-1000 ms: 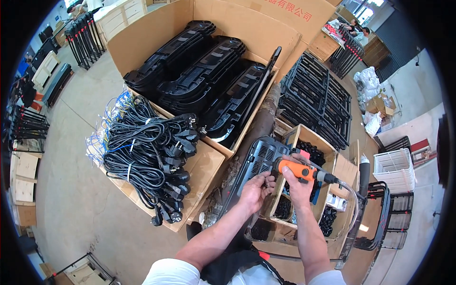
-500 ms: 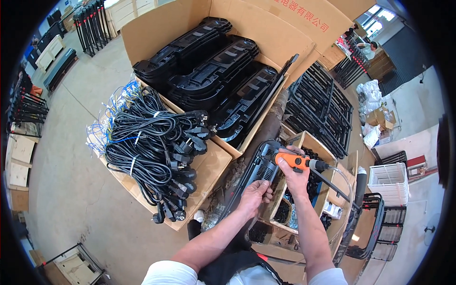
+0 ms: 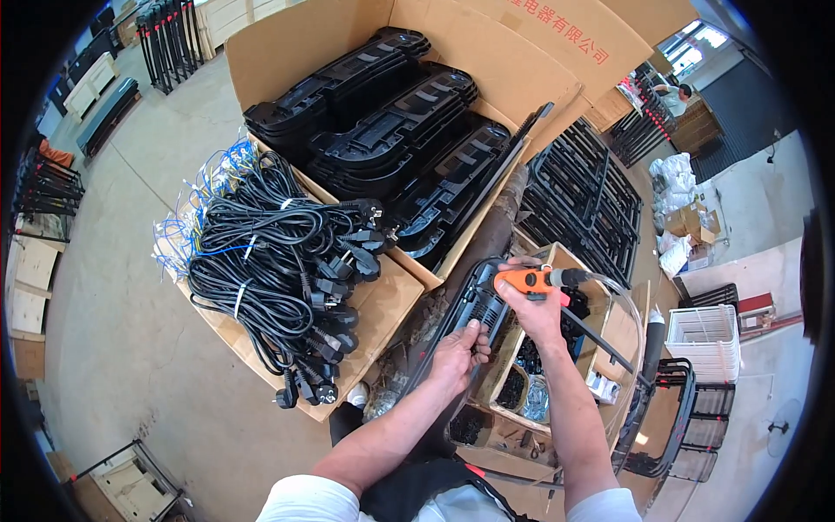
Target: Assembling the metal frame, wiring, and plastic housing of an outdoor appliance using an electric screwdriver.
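My right hand (image 3: 535,315) is wrapped round an orange power screwdriver (image 3: 522,281), held across the top end of a long black plastic housing (image 3: 484,306) with vent slots. A hose (image 3: 606,280) runs from the tool's rear to the right. The screwdriver's tip is hidden. My left hand (image 3: 458,357) lies on the housing lower down, thumb and fingers pinched together; whatever is between them is too small to make out. Just right of the housing stands a wooden box (image 3: 557,255) of small black parts, with a bag of shiny small pieces (image 3: 537,398) in it.
Bundled black power cords (image 3: 261,235) with plugs cover a cardboard sheet (image 3: 383,335) on the left. Behind it, a large carton (image 3: 300,48) holds stacked black plastic shells (image 3: 391,130). Black metal frames (image 3: 581,196) lean beyond the box. Another person (image 3: 675,100) is far right.
My right hand and the screwdriver have shifted slightly left, and the tool sits a little higher. My left hand has slid slightly left and up along the housing.
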Available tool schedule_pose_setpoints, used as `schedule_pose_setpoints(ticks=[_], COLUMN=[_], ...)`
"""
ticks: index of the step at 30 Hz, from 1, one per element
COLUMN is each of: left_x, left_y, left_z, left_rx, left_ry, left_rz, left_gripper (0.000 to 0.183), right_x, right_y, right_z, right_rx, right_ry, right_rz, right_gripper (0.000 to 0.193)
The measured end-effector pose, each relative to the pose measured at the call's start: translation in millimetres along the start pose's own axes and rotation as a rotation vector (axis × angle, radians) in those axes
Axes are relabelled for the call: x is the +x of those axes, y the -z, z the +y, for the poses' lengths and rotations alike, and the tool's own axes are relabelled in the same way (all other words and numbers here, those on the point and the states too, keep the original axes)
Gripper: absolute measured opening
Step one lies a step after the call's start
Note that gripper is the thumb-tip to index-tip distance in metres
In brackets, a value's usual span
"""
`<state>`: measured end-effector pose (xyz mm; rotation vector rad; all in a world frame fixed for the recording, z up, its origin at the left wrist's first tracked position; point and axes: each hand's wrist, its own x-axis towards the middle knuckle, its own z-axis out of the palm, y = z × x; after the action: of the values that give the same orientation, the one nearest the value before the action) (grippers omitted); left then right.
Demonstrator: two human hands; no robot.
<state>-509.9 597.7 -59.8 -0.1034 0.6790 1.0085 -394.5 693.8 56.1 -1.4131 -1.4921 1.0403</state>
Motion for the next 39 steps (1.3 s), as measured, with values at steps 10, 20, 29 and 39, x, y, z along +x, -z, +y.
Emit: schedule_pose_setpoints(ticks=[10, 20, 29, 39], left_x=[10.3, 23.5, 16.0, 1.2], left_y=[-9.2, -1.6, -1.6, -14.8], left_z=[1.5, 9.2, 12.4, 5.5], left_rx=[-0.129, -0.429, -0.436, -0.297], left_ry=[0.003, -0.006, 0.033, 0.066], left_rz=[0.086, 0.028, -0.114, -0.089], left_gripper=[0.03, 0.026, 0.027, 0.03], right_x=[5.1, -63.8, -74.9, -67.7], right_y=[-4.9, 20.2, 23.6, 14.3], right_z=[1.7, -33.7, -29.5, -18.5], right_rx=[0.053, 0.207, 0.263, 0.187], right_ry=[0.011, -0.055, -0.036, -0.033], right_rz=[-0.024, 0.066, 0.08, 0.072], right_gripper=[0.036, 0.05, 0.05, 0.051])
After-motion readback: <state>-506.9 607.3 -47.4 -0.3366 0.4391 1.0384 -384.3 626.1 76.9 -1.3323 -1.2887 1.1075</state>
